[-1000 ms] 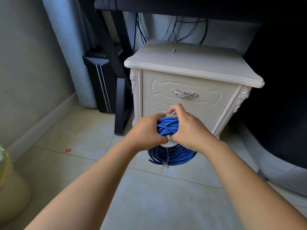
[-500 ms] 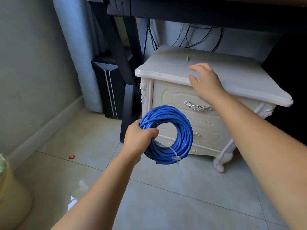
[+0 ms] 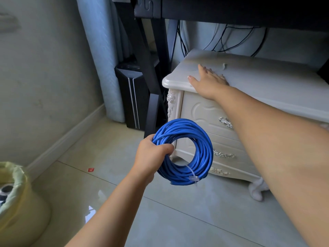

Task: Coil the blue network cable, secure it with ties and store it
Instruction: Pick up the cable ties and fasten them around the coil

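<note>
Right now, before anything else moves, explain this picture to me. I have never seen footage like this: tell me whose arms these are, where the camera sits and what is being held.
There is no machine here. The two bare arms belong to a person, and the single camera is worn on that person's head, looking forward and down. That is why the arms reach in from the bottom edge. The left hand grips a blue network cable wound into a round coil, with its fingers curled round the bundle. A white tie binds the coil near its bottom. The right hand rests flat on top of a white nightstand. The coil hangs in the air above the tiled floor, in front of the nightstand. A yellow-green bag stands at lower left.
</note>
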Tool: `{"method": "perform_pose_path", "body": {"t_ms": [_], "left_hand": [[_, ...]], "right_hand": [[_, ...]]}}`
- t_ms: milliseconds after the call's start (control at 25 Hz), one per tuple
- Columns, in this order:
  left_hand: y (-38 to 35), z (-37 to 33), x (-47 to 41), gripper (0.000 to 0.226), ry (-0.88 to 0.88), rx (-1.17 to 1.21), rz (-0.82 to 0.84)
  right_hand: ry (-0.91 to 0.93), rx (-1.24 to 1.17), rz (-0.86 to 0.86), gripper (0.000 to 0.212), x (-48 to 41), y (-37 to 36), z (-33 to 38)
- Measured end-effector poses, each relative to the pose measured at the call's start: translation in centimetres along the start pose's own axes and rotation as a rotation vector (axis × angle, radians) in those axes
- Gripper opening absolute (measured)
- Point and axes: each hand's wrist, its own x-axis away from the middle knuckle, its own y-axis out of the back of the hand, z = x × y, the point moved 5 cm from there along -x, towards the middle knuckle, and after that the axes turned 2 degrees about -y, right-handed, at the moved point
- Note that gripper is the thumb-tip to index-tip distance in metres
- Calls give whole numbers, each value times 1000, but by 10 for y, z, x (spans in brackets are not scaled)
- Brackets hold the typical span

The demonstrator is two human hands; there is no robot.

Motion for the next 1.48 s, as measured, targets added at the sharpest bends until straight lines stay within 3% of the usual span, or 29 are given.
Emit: {"method": "perform_pose_path", "body": {"t_ms": [200, 400, 720, 960, 1040, 1080, 1160, 1240, 1480], "left_hand": [[9, 2, 3, 29, 18, -30, -4], [11, 2, 9, 27, 16, -14, 8], [13, -6, 12, 25, 15, -2, -19], [13, -9, 28, 36, 19, 25, -2], [13, -9, 33, 27, 34, 16, -5], [12, -9, 36, 25, 46, 11, -9], [8, -7, 42, 25, 69, 19, -5], [4, -6, 49, 28, 78, 28, 3], [-22, -9, 81, 28, 87, 128, 52]], "right_hand": [[9, -7, -80, 71, 0, 4, -1], [-77, 71, 12, 78, -9, 4, -3], [227, -113, -369, 31, 29, 10, -9], [182, -276, -530, 18, 56, 23, -15], [158, -465, -682, 15, 90, 44, -10], [178, -672, -697, 12, 114, 57, -7], [237, -1096, -626, 13, 169, 78, -3], [269, -1259, -513, 14, 221, 90, -3], [113, -1170, -223, 15, 302, 56, -26]]}}
